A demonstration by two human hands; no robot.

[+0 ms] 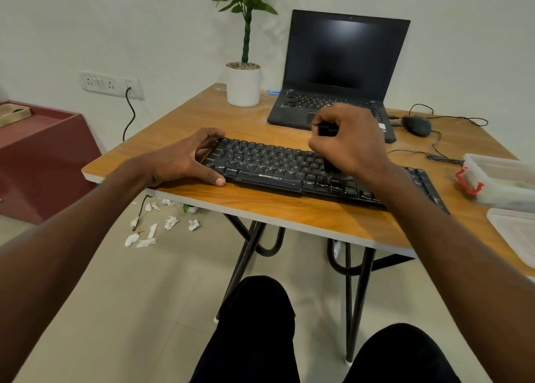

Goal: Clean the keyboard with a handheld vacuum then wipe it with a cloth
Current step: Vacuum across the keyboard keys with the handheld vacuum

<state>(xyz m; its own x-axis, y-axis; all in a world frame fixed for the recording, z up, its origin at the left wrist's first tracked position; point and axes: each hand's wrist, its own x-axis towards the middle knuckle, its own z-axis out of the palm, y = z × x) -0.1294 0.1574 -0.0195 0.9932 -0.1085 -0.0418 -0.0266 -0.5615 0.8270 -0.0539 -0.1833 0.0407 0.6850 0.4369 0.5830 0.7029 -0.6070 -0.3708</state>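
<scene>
From the head camera, a black rectangular plastic keyboard (278, 168) was seen lying aslant near the front edge of a wooden table with black metal legs (202, 116). Its left end was clasped by the left hand (185, 159), the fingers curled over the far corner and the thumb laid along the near edge. At about three o'clock from that hand, the right hand (350, 142) was closed in a fist around a small black handheld vacuum (328, 162), held upright with its lower end down on the keys right of the keyboard's middle. Most of the tool was hidden by the fingers, and the keys beneath the wrist were covered by the forearm.

At twelve o'clock from the keyboard, just beyond it, an open black laptop with a dark screen (341, 58) was placed; its front edge was partly masked by the right hand. At eleven o'clock a green plant in a white cylindrical pot (243, 84) was set. At two o'clock a black wired mouse (417, 125) was found, its cable trailing across the table. At three o'clock, near the keyboard's right end, a clear plastic box with a red clasp (500, 180) was seen, and a clear flat lid (515, 232) lay in front of it. At seven o'clock, on the floor under the table edge, crumpled white paper scraps (150, 232) were scattered.
</scene>
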